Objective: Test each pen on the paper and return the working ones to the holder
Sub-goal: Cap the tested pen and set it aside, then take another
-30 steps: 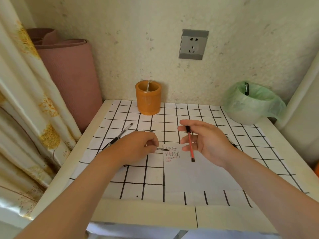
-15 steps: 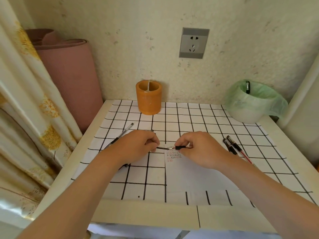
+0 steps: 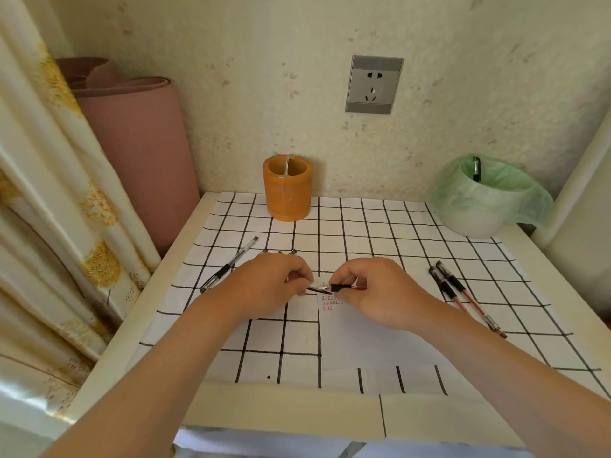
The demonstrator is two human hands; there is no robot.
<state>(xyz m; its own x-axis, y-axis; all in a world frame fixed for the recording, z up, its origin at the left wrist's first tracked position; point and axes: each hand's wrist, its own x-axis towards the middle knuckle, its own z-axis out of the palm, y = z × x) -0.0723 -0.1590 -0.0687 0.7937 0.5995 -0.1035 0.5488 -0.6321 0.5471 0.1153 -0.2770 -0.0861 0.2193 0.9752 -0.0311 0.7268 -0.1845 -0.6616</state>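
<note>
My right hand (image 3: pixel 373 289) pinches a red pen (image 3: pixel 347 287) that lies level above the white paper (image 3: pixel 370 338). My left hand (image 3: pixel 267 285) pinches a small dark pen cap (image 3: pixel 318 289) whose end meets the pen's tip. Red scribbles (image 3: pixel 332 303) mark the paper's top left corner just below. The orange pen holder (image 3: pixel 287 191) stands at the back of the table. One black pen (image 3: pixel 228 266) lies left of my left hand, and tips of others peek out behind its knuckles. Two red pens (image 3: pixel 463 297) lie on the right.
A white bin with a green bag (image 3: pixel 482 200) stands at the back right, a black pen (image 3: pixel 476 169) inside it. A rolled pink mat (image 3: pixel 132 150) and a curtain (image 3: pixel 43 193) close off the left. The checked cloth (image 3: pixel 363 226) covers the table.
My right hand turned the red pen from upright to level and brought its tip to the cap in my left hand. My left hand stayed in place.
</note>
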